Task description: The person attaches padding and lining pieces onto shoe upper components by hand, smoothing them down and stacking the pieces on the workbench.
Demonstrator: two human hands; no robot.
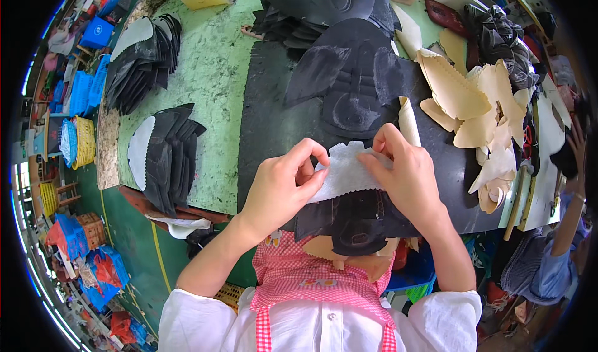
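A pale grey, soft-looking piece with a zigzag-cut edge [346,173] is held up between my hands. My left hand [279,184] pinches its left end between thumb and fingertips. At the other end, my right hand [408,173] grips it with the thumb on top. Below it, black leather-like pieces [361,227] hang over the near edge of the black work board [268,115]. Just beyond my hands lies a black shaped piece with side flaps [358,84], marked with whitish smears. A curled beige strip [408,122] lies beside my right hand.
Fanned stacks of dark pieces [171,156] [146,62] lie on the green tabletop [215,90] to the left. Another black stack [321,6] sits at the back. Beige cut pieces [458,87] pile up on the right. Another person's arm [567,218] shows at far right.
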